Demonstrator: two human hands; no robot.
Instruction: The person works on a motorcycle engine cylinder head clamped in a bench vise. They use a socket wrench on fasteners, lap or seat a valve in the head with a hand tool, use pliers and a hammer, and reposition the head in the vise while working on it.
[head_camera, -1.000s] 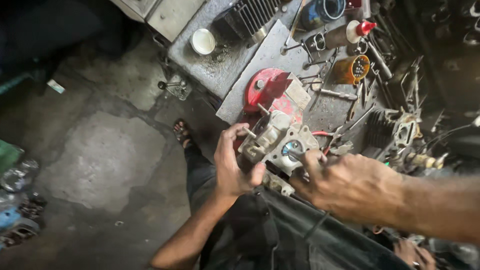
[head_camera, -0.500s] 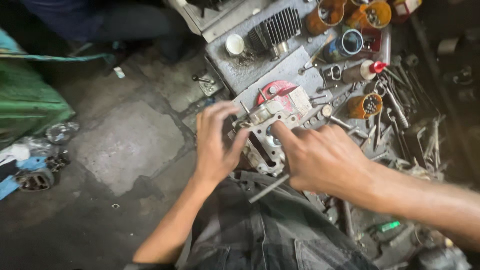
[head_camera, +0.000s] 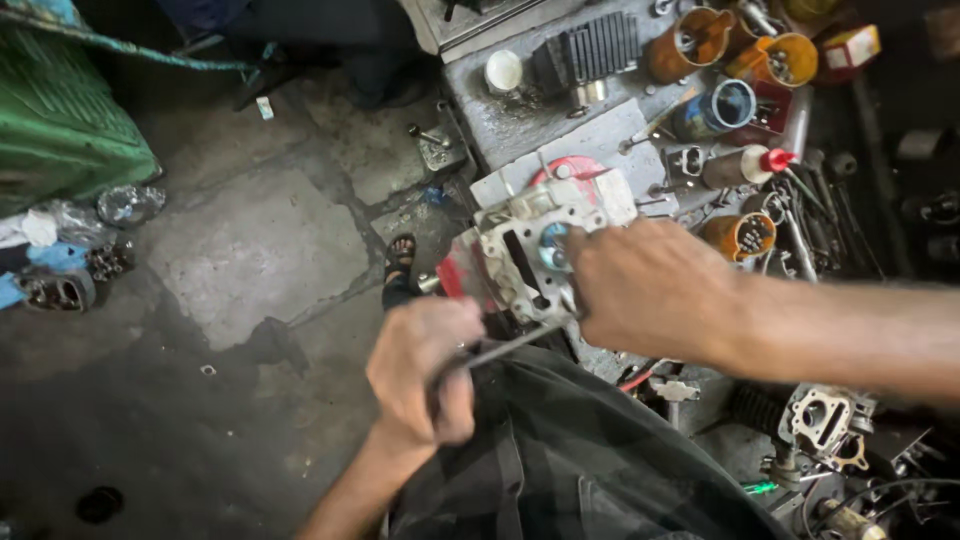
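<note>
Engine part (head_camera: 530, 255) now sitting nearer the red disc (head_camera: 570, 170), right hand (head_camera: 650, 290) gripping it; left hand (head_camera: 425, 375), dropped lower, closing around a metal rod (head_camera: 510, 345).

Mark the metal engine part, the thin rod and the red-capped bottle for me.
metal engine part (head_camera: 520, 250): head view, on its pale front face.
thin rod (head_camera: 505, 350): head view, mid-shaft by the left hand.
red-capped bottle (head_camera: 735, 168): head view, on its body.

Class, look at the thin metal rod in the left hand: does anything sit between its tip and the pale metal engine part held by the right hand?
Nothing visible: the thin metal rod in the left hand reaches the pale metal engine part, gripped by the right hand.
</note>
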